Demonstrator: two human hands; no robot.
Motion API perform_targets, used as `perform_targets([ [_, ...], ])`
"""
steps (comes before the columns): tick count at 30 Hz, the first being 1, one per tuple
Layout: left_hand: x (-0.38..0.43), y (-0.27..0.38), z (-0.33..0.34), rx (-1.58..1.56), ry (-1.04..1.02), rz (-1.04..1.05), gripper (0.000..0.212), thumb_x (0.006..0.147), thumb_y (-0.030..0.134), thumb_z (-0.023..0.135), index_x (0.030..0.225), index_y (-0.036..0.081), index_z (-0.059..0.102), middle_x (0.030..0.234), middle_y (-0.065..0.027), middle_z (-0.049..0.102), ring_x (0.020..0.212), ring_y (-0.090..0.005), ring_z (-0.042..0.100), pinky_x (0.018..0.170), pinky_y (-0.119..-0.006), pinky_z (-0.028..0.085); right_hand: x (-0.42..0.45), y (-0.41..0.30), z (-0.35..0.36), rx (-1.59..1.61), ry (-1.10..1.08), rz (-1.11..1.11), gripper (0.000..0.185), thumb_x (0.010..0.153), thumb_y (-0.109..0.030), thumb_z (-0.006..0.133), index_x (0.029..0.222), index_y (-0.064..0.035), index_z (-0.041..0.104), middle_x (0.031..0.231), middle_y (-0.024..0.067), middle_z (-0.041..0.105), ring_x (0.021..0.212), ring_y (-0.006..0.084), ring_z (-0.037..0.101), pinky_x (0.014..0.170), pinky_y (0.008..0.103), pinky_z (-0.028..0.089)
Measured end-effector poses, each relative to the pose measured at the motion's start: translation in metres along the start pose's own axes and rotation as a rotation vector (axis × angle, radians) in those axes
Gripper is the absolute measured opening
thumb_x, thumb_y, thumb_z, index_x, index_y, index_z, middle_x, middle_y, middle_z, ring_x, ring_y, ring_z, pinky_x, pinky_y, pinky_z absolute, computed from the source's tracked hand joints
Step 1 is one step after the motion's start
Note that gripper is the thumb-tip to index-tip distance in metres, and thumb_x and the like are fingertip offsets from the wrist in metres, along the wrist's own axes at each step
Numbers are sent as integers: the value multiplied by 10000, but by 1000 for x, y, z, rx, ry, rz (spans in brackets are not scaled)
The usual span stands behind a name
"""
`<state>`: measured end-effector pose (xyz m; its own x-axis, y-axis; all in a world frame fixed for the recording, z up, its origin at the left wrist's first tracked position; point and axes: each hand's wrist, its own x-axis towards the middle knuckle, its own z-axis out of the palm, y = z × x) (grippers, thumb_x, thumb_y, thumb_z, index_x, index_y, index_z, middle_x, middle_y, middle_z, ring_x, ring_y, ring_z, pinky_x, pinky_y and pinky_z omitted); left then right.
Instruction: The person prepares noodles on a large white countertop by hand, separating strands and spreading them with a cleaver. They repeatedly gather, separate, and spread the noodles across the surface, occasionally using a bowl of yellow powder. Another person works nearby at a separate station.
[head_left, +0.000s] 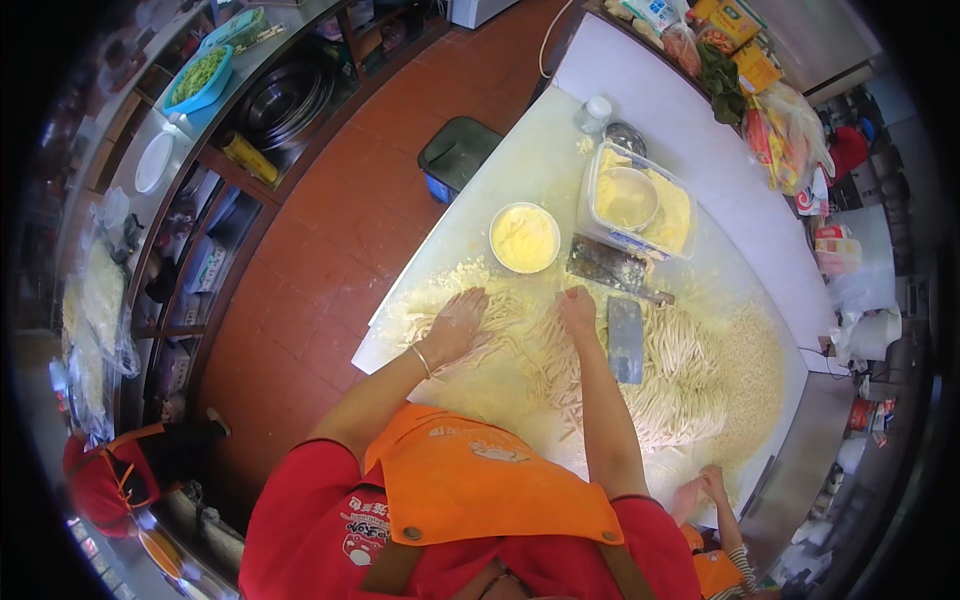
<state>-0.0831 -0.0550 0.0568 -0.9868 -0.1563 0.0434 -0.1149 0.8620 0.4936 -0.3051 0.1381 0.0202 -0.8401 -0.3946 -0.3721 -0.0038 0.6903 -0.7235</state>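
Note:
My left hand lies palm down, fingers extended, on floured dough strips at the left of the white worktop. My right hand is curled beside another spread of dough strips; whether it holds any is hidden. Just right of it lies a flat grey metal blade. Behind that is a floury cleaver with its handle pointing right. A round bowl of yellow flour stands beyond my hands. Farther right, a large heap of cut noodles covers the worktop.
A plastic tub of yellow flour holds a round bowl. Small dough bits spread along the right. Another person's hands work at the near right corner. A dark-lidded bin stands beyond the table's left edge. Shelving lines the left.

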Motion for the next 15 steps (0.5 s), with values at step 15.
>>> perform_targets([
  [15,5,-15,-30,-152,152,-116,583,894,289,596,1369,3,417,1408,-222,397,1306,-364,384,1104,-439,298,-62,-75,-3,-514,-108,-479,260,869,-217,596,990,9,640,901,185,670,804,310,658,719,412,524],
])
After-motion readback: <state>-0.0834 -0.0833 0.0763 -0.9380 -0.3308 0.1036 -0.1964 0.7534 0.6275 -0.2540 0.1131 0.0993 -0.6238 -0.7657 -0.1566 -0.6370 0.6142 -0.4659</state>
